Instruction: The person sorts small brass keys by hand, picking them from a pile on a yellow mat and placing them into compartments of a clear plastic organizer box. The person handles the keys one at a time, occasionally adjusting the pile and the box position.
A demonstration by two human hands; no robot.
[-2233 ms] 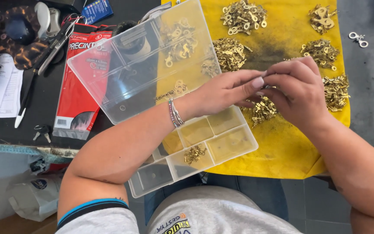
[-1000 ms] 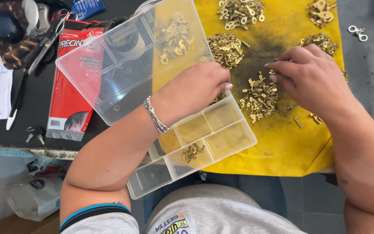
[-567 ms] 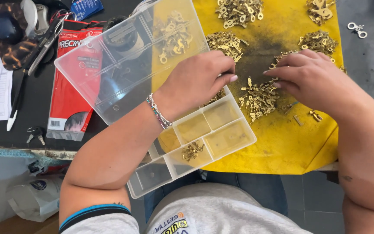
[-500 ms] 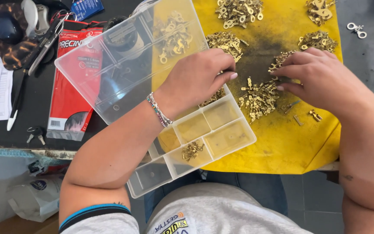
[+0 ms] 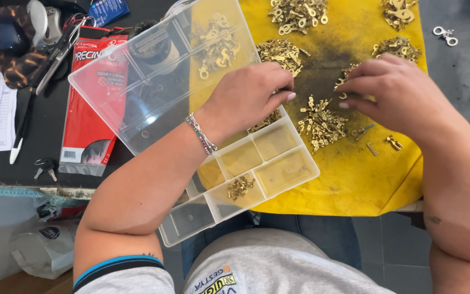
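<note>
left hand (image 5: pixel 248 98): curled loosely over the back corner of the clear organizer box (image 5: pixel 257 163), fingertips bent down toward the cloth edge; can't tell if anything's pinched underneath, palm hides it

right hand (image 5: pixel 393 92): flat-ish over the yellow cloth (image 5: pixel 354 179), fingers close together and pointing left, tips right at the top of the middle pile of brass terminals (image 5: pixel 322 122); no clear pinch visible

middle pile: sits between both hands, just below and left of the right fingertips, just right of the left ones; the right hand looks a touch nearer

long axis: loose heap, pieces pointing every which way, so no single direction to call

box: tilted diagonally, lid (image 5: pixel 159 76) flipped open to the upper left, one small clump of terminals in a front compartment

other piles: more brass heaps (image 5: pixel 295 13) along the far edge of the cloth, well apart from the fingers

off to the side: red packet (image 5: pixel 91 109), keys (image 5: pixel 44 166), papers
</note>
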